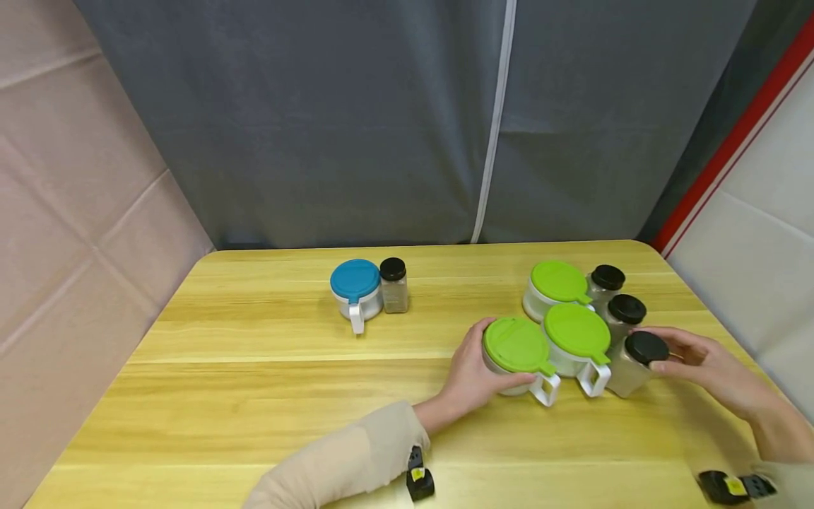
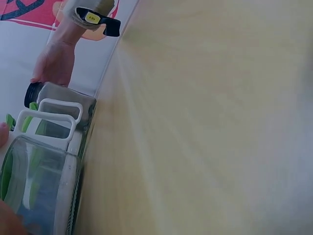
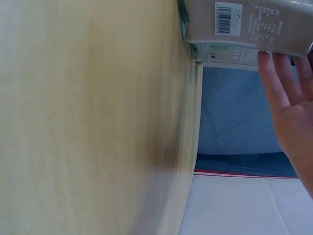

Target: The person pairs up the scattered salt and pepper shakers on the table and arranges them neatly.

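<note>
My left hand (image 1: 473, 375) grips a clear seasoning jar with a green lid (image 1: 516, 344) and a white handle, thumb in front and fingers round its far left side. Right beside it stands a second green-lidded jar (image 1: 577, 331), with a third green-lidded jar (image 1: 559, 281) behind. At the right, my right hand (image 1: 718, 371) holds a square spice bottle with a black cap (image 1: 646, 348), thumb near the cap. In the right wrist view, fingertips meet the bottle's labelled side (image 3: 249, 24). Two more black-capped bottles (image 1: 626, 309) line up behind it.
Farther left on the wooden table (image 1: 254, 396), a blue-lidded jar (image 1: 355, 279) with a white handle stands against another black-capped bottle (image 1: 394, 286). A grey curtain (image 1: 331, 127) hangs behind the table's back edge, and a white panel (image 1: 763, 205) borders the right side.
</note>
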Tool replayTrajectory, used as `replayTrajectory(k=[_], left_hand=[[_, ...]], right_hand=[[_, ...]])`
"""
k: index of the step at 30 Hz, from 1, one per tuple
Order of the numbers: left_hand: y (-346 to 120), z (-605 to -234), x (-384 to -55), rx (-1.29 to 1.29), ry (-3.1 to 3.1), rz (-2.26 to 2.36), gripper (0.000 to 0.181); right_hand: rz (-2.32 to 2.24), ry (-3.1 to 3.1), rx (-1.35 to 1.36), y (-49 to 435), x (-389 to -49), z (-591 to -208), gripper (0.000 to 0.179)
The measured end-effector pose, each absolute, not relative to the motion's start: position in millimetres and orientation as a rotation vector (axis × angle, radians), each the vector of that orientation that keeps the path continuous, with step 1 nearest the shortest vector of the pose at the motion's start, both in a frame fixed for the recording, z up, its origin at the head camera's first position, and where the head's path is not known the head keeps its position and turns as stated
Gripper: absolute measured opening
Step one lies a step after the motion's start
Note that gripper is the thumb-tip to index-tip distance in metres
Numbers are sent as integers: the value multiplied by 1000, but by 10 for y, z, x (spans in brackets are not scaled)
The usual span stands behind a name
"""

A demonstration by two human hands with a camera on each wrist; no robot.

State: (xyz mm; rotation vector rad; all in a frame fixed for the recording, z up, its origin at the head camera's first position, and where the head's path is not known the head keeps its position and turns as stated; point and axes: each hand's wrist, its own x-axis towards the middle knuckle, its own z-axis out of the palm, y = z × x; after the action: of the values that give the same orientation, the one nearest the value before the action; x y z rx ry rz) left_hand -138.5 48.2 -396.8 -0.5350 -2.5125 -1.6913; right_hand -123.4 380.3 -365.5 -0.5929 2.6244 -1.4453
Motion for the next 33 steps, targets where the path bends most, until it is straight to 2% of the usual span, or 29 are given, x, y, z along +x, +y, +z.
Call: replayTrajectory(k=[7, 24, 28, 33], left_hand=[[336, -3935, -1404, -617, -2530, -1733, 87], [-98, -3824, -1467, -1028, -2592, -1739, 84], [-225, -3635, -1421, -1118, -2595, -1771, 82], [-361, -3676, -1513, -1237, -2571, -1808, 84]], right_hand=[[-1447, 2693, -502, 3764, -1198, -3662, 42], [-1376, 2861, -230, 3722, -1145, -3665, 37], [-1429, 2861, -189, 3718, -1115, -3661, 36], [-1536, 2853, -157, 3713, -1089, -3643, 36]])
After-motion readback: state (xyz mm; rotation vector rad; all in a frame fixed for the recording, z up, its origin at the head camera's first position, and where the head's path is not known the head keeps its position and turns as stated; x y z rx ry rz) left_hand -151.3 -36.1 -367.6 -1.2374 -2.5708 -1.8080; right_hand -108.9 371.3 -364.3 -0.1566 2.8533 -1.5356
